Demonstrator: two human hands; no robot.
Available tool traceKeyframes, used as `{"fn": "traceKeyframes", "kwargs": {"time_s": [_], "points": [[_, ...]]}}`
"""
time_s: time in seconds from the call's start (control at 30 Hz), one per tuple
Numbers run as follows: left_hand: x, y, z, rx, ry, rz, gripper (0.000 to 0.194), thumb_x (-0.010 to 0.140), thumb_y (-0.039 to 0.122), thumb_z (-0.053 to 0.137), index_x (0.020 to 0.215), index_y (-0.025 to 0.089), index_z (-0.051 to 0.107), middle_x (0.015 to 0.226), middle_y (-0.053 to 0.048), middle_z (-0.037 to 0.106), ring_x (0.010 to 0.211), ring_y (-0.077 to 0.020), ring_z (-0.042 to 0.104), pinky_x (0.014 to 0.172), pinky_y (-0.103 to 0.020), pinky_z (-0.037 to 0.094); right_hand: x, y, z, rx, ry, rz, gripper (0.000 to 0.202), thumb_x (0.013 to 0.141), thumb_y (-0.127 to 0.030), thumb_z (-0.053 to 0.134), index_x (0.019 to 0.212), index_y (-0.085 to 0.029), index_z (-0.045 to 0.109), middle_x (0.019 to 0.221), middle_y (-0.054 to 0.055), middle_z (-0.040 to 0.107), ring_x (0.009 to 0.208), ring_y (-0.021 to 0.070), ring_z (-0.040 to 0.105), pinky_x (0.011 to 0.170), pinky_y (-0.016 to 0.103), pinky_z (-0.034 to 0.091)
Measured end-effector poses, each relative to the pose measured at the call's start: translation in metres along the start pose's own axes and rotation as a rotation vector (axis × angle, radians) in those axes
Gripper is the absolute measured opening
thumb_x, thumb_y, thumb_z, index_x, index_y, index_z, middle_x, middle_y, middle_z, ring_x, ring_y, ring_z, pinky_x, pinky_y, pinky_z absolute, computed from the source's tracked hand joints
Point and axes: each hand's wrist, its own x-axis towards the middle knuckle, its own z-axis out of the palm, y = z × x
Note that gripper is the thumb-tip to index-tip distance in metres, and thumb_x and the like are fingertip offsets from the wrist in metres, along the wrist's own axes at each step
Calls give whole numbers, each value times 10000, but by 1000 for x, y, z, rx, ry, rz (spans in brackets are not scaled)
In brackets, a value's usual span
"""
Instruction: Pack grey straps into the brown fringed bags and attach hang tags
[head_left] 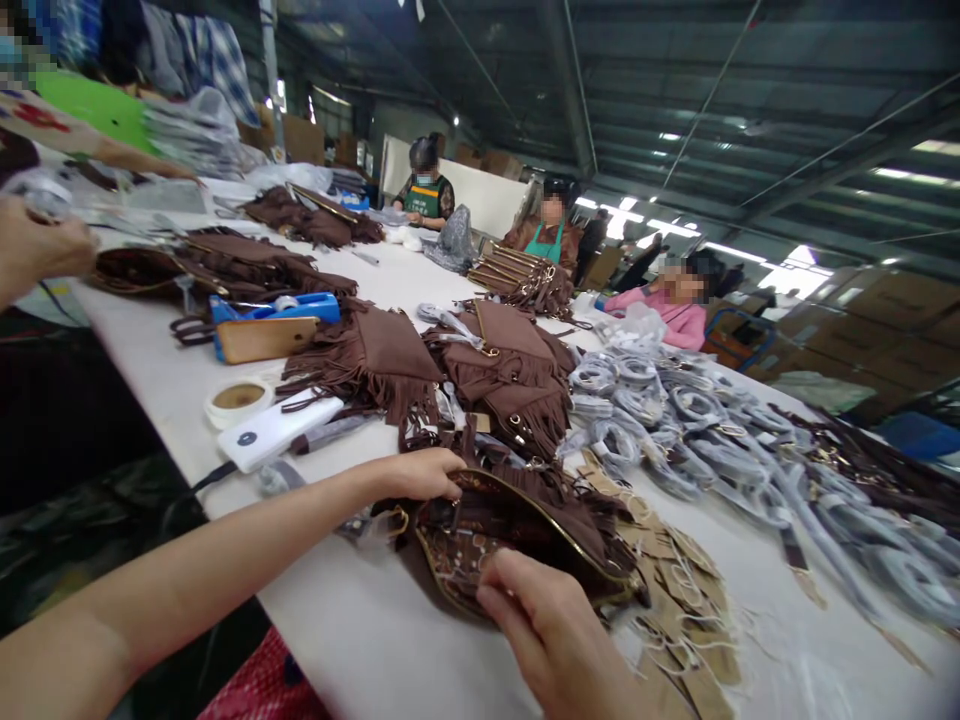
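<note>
My fingers are curled on both sides of an open brown fringed bag (517,530) lying on the near part of the white table (150,360). My left hand (424,472) pinches the bag's far left rim, fingers closed on the edge. My right hand (551,625) grips the near rim, thumb on top, fingers hidden beneath. Between them the mouth is spread open, showing a patterned brown lining; I cannot tell whether anything is inside.

Judging by the table, this bag looks mid-way: just right of it a heap of tan paper tags (675,590) with white strings, and further right a spread of wrapped straps (675,420) in clear plastic, seem unused. Beyond my hands, more fringed bags (450,365) lie piled, their condition unclear.

To the left sit a roll of tape (238,398), a white power bank (274,432) and a blue tape dispenser (270,315). Other workers sit at the far end.
</note>
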Motion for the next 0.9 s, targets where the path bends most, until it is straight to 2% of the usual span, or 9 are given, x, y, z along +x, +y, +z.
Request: {"fn": "traceKeyframes", "kwargs": {"time_s": [0.13, 0.2, 0.33, 0.43, 0.57, 0.63, 0.73, 0.8, 0.9], "points": [[4, -9, 3, -134, -6, -23, 268, 711, 122, 499, 932, 148, 649, 744, 15, 658, 679, -164, 613, 615, -235, 509, 30, 13, 18, 409, -89, 227, 261, 903, -390, 497, 711, -217, 466, 542, -78, 437, 403, 81, 402, 393, 190, 257], [3, -11, 4, -164, 36, 5, 253, 695, 111, 515, 918, 160, 625, 785, 16, 645, 744, -168, 603, 667, -246, 509, 41, 23, 24, 620, -128, 247, 340, 864, -502, 563, 715, -215, 457, 506, -105, 398, 338, 52, 309, 357, 183, 167], [-5, -10, 6, -178, 177, 116, 173, 737, 218, 629, 883, 183, 543, 848, 25, 575, 853, -175, 527, 783, -273, 466, 57, 29, 26, 908, 19, 200, 421, 829, -567, 644, 732, -194, 475, 668, -34, 619, 373, 25, 266, 398, 188, 132], [-13, -9, 5, -206, 232, 194, 291, 748, 338, 684, 913, 190, 496, 880, 22, 526, 868, -175, 486, 803, -279, 439, 63, 30, 25, 977, 56, 217, 424, 819, -550, 679, 729, -180, 492, 926, 57, 712, 402, 19, 266, 418, 196, 136], [-15, -13, 2, -274, 168, 274, 207, 714, 174, 566, 897, 200, 472, 929, 10, 544, 902, -170, 498, 817, -270, 427, 63, 38, 28, 957, 59, 217, 428, 797, -571, 679, 744, -178, 519, 1027, 66, 688, 430, 25, 290, 441, 203, 179], [-13, -17, 1, -316, 134, 292, 206, 653, 127, 516, 829, 204, 444, 946, 3, 561, 922, -175, 506, 837, -275, 425, 59, 44, 30, 850, 94, 209, 406, 799, -569, 650, 747, -180, 546, 861, 22, 658, 455, 50, 312, 458, 212, 216], [-9, -21, 1, -374, 104, 304, 210, 606, 117, 493, 779, 207, 415, 971, -1, 578, 947, -183, 506, 867, -287, 423, 49, 50, 29, 545, 162, 185, 351, 815, -487, 595, 647, -185, 531, 612, -36, 489, 540, 108, 384, 524, 231, 293], [-8, -21, 2, -401, 90, 307, 216, 603, 118, 493, 784, 208, 419, 992, -2, 587, 956, -186, 506, 878, -295, 424, 42, 52, 28, 381, 186, 175, 337, 823, -443, 548, 600, -196, 494, 572, -40, 433, 576, 134, 416, 552, 242, 316], [-8, -20, 2, -420, 76, 306, 223, 594, 117, 486, 787, 210, 422, 1041, -14, 605, 990, -197, 523, 898, -314, 427, 35, 50, 28, 277, 178, 159, 313, 839, -419, 483, 616, -200, 500, 584, -28, 470, 576, 147, 449, 555, 251, 331]]}}
